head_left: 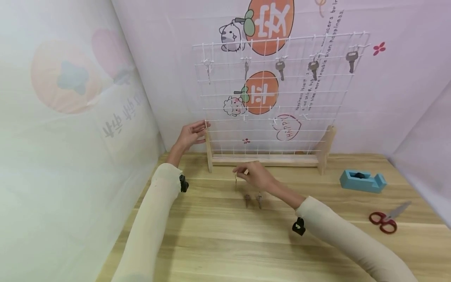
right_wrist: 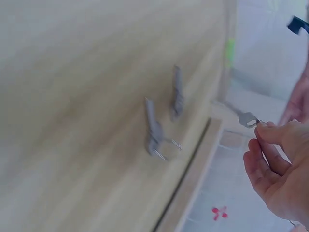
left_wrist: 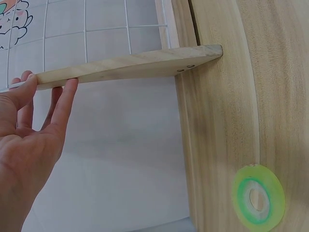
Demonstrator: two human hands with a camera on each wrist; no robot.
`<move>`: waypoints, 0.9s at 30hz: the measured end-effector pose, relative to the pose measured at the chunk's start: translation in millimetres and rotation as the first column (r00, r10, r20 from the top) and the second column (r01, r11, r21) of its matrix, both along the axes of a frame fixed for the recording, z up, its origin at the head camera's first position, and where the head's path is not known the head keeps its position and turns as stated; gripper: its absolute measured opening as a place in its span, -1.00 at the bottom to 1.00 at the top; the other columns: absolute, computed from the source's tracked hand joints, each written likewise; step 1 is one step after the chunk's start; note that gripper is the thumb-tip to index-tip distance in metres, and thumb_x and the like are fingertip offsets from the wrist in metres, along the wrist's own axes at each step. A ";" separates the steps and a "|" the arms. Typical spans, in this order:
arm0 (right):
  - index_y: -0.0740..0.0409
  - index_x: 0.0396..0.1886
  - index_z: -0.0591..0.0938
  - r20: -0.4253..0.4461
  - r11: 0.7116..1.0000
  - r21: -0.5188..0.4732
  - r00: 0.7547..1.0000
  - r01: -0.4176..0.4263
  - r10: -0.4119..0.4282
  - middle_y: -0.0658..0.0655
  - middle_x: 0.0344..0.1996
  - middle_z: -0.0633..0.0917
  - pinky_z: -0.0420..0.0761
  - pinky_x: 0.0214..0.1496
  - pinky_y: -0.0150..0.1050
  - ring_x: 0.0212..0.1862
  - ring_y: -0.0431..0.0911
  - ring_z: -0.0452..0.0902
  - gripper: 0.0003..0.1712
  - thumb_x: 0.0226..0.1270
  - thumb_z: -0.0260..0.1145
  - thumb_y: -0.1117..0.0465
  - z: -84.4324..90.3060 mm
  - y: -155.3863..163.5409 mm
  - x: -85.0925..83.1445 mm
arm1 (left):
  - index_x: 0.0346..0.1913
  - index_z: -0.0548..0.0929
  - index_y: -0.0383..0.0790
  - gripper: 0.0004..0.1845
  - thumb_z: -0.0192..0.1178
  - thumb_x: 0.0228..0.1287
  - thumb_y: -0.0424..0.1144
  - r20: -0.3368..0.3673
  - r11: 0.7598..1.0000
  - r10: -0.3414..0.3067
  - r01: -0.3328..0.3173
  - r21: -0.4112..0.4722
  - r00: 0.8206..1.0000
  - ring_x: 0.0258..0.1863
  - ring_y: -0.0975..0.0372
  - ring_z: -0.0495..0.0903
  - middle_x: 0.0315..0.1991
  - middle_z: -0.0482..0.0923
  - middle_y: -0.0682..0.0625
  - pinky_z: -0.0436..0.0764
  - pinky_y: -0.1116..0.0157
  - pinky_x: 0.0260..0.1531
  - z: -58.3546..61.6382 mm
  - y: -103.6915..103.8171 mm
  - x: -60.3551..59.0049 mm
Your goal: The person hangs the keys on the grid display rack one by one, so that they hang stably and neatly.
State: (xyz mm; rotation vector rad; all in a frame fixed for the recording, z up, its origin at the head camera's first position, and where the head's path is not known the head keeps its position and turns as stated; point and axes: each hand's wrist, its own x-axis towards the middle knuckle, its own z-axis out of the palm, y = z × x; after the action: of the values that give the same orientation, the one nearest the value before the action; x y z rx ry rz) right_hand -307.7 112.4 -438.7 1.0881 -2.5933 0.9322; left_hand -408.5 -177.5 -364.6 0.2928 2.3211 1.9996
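Across our wood-grained table, pale printed sheets rise as walls, decorated with orange fruit and lettering. Taking the head view's middle as our dial, a white wire rack on a wooden base stands towards one o'clock, with five hanging keys spaced along its upper part. We see a blue tape dispenser between three and four, and red-handled scissors at four. The left-wrist view shows a green tape roll at its own four o'clock.

Between five and six on our dial, the held key hangs just above the table; it is metallic, with a hole through its broad head. Two loose keys lie near five, side by side, one with a thin wire loop by its head.

Our right hand pinches the held key at its head end, thumb against fingertip. At nine o'clock, our left hand grips the rack's left side post, thumb on one face, fingers on the other.
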 end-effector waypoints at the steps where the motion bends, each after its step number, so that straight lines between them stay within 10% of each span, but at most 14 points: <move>1: 0.20 -0.09 0.81 -0.014 1.000 -0.014 1.000 -0.001 0.001 0.04 -0.34 0.82 0.74 -0.28 -0.35 -0.30 -0.16 0.74 -0.85 0.40 0.44 0.36 4.4 1.7 -2.2 | 0.51 0.46 -0.16 -0.49 0.15 0.56 -0.40 0.002 1.000 0.003 -0.003 0.002 1.000 0.42 0.08 0.47 0.41 0.53 -0.06 0.63 -0.07 0.24 -0.3 -0.2 0.1; 27: 0.28 -0.06 0.79 -0.142 0.968 -0.233 0.981 0.095 -0.131 0.18 -0.23 0.83 0.82 -0.19 -0.10 -0.22 0.00 0.77 -0.84 0.41 0.43 0.36 118.4 29.0 -37.6 | 0.51 0.44 -0.18 -0.49 0.12 0.58 -0.41 -0.015 1.000 -0.009 0.009 0.010 1.000 0.40 0.07 0.50 0.41 0.52 -0.08 0.65 -0.04 0.22 -1.6 -0.9 2.3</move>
State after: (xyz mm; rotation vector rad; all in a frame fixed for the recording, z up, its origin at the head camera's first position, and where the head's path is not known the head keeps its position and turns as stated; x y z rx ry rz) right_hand -345.3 141.4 -320.3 0.9048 -2.3298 1.0388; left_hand -406.2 -178.4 -366.2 0.3189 2.3150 2.0123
